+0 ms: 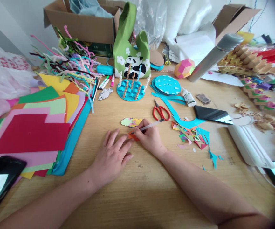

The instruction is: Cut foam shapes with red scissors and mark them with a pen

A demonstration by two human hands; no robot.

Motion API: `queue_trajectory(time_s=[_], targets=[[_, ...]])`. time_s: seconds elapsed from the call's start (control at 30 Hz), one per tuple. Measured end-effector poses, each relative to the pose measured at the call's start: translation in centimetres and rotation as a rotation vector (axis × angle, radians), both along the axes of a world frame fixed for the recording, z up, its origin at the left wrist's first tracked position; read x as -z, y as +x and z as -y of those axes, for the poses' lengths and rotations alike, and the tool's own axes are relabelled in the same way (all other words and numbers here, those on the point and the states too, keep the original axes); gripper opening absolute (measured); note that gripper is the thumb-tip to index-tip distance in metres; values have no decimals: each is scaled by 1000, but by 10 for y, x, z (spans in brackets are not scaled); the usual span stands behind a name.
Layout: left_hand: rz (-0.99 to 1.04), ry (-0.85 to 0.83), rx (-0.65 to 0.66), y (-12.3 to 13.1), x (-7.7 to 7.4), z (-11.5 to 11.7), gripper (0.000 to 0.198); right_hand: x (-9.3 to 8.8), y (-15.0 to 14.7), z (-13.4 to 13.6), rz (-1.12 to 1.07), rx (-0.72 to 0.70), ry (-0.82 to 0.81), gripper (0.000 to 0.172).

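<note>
My right hand (pixel 151 140) is closed around a pen (pixel 151 124), its tip down at a small orange paper piece (pixel 133 136). Flat on the table, my left hand (pixel 114 154) has its fingers spread, with fingertips at the left edge of that orange piece. Just beyond the hands lies a small multicoloured paper cutout (pixel 130 122), partly behind my right fingers. Red-handled scissors (pixel 160 112) rest beyond my right hand. To its right is a pile of coloured paper scraps (pixel 192 135).
Stacked coloured sheets (pixel 30 133) and a phone (pixel 3 181) lie at left. Behind stand a blue disc with twisted sticks (pixel 130 90), a green panda bag (pixel 131 54) and blue discs (pixel 167 85). Glue (pixel 188 97), another phone (pixel 213 114) and a white power bank (pixel 250 146) are at right.
</note>
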State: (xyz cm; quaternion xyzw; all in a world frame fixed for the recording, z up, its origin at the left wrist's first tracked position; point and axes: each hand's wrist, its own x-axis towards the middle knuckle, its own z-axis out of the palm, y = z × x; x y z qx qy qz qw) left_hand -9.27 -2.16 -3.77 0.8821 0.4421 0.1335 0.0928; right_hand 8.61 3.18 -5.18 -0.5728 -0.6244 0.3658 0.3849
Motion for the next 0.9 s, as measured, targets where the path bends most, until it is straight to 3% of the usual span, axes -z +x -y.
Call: queue_trajectory(time_s=[0.9], targets=[[-28,-17,0,0,0,0,42,-2,-1,0,-8,-1,5,14]])
